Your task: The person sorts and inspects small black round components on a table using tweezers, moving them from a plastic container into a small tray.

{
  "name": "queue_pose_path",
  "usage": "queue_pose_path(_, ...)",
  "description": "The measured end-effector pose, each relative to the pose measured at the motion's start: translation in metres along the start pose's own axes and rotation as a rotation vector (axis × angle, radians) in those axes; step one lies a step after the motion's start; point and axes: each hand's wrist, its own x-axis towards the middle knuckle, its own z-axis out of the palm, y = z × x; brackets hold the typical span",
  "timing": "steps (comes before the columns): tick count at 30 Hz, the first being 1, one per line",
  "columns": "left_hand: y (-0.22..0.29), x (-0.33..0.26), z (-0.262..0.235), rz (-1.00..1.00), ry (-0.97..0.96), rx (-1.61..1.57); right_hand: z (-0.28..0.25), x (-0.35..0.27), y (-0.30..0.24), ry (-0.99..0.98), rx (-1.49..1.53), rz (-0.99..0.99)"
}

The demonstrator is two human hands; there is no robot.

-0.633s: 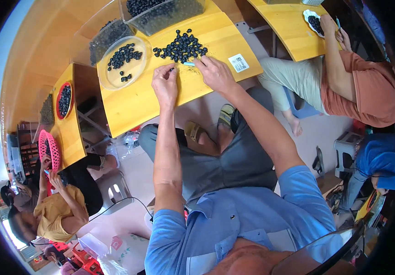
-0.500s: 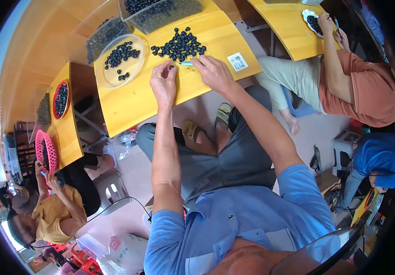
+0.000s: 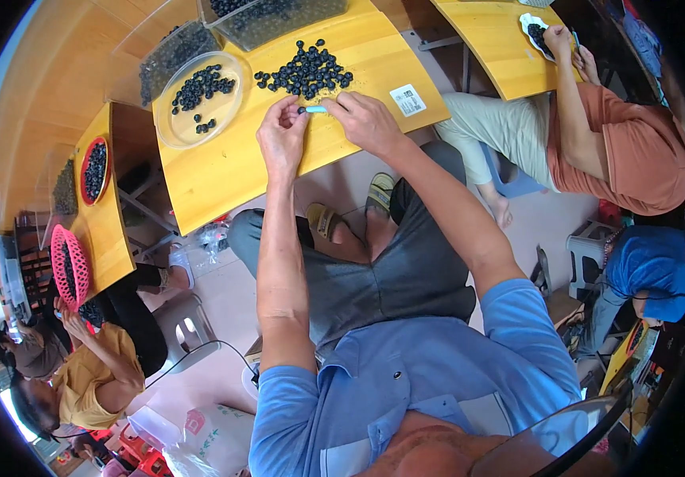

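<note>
My left hand [image 3: 281, 137] is closed, pinching a small round dark bead [image 3: 302, 110] between thumb and fingertips. My right hand [image 3: 364, 122] grips a slim turquoise stick-like tool [image 3: 315, 110], whose end meets the bead or lies right against it. Which kind of tool it is cannot be told. Just beyond both hands a loose pile of dark beads [image 3: 307, 73] covers part of the yellow table [image 3: 223, 184]. To the left stands a round, shallow, clear tray [image 3: 169, 127] with more of the same beads in it.
Two clear bins [image 3: 279, 25] [image 3: 179, 60] full of dark beads line the far edge. A white label [image 3: 407, 100] is stuck on the table at right. Co-workers sit at tables on either side; a pink basket [image 3: 70, 266] and red bowl [image 3: 86, 171] are at left.
The turquoise tool has come left and now meets the bead in my left hand; before, there was a gap between them. The whole view has shifted slightly.
</note>
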Motion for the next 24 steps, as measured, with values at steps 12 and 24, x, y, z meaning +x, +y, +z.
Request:
queue_pose_path(12,-0.003,0.000,0.002,0.008,0.003,-0.073,-0.001,-0.001,-0.001,0.014,-0.013,-0.011)
queue_pose_path(24,0.003,0.000,-0.010,-0.079,0.060,-0.288,0.003,0.001,0.002,-0.051,-0.007,0.155)
